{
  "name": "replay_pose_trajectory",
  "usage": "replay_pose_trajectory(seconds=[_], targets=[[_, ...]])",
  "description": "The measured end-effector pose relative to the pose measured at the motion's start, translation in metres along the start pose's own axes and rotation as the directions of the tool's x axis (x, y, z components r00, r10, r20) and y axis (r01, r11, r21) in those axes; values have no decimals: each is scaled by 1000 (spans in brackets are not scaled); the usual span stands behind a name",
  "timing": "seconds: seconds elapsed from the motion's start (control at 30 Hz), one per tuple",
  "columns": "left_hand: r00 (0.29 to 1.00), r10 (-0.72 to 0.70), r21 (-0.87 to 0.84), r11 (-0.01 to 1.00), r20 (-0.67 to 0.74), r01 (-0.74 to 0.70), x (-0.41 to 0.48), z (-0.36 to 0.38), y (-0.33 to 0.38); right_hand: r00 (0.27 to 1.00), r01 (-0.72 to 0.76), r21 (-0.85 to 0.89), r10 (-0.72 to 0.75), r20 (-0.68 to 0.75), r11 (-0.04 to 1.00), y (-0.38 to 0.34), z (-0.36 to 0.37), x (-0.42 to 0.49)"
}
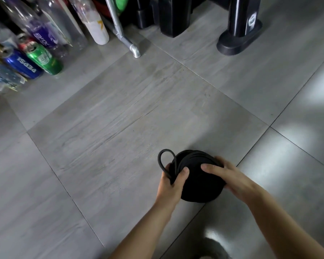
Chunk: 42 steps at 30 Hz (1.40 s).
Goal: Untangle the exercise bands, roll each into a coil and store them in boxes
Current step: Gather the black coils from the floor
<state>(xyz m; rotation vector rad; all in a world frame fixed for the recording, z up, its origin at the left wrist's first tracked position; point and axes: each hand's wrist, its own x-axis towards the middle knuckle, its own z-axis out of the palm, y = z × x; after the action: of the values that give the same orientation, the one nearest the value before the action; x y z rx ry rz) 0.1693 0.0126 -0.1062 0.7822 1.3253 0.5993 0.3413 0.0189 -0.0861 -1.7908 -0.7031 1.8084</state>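
Black band (198, 176) largely coiled, gripped by left hand (171, 184) and right hand (230, 176); loose loop (166, 158) remains; no box visible.

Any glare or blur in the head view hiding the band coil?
Head view: glare patches on the floor tiles at right; cans upper left blurred; band coil a dark mass, wraps faint; left hand and right hand gripping it look sharp.

Setting: domestic storage or utility corner, probably in a home.
- Grey matt tiled floor (120, 118).
- Upper left: clear empty plastic bottles (45, 25), green drink can (45, 59), blue Pepsi can (23, 66).
- Top: silver metal tube leg (120, 30), black moulded equipment base (238, 40).
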Motion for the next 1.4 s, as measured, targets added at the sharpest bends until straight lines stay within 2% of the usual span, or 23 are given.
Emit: replay_pose_trajectory(seconds=[0.2, 0.37, 0.47, 0.6, 0.77, 0.9, 1.1, 1.4], targets=[[999, 43, -28, 999, -26, -44, -13, -43, 74, 998, 38, 13, -39, 50, 999, -59, 35, -15], [992, 46, -75, 996, -118, -55, -89, -83, 166, 941, 47, 9, -48, 336, 999, -127, 71, -83], [987, 12, -81, 996, -163, -25, -156, -109, 221, 928, 11, -5, -9, 374, 1000, -170, 104, -144], [977, 29, -164, 984, -213, -65, -261, -136, 295, 905, -3, -72, 34, 424, 997, -237, 148, -239], [923, -11, -319, 940, -384, -122, -413, -162, 371, 856, 62, -214, 58, 513, 975, -325, 205, -369], [873, -29, -390, 902, -487, -188, -535, -189, 410, 804, 136, -332, 92, 588, 933, -367, 265, -470], [725, -68, -421, 849, -686, -319, -706, -257, 387, 719, 236, -435, 145, 679, 869, -344, 391, -594], [466, -224, -428, 812, -856, -397, -968, -392, 245, 538, 301, -502, 290, 791, 811, -183, 622, -765]])
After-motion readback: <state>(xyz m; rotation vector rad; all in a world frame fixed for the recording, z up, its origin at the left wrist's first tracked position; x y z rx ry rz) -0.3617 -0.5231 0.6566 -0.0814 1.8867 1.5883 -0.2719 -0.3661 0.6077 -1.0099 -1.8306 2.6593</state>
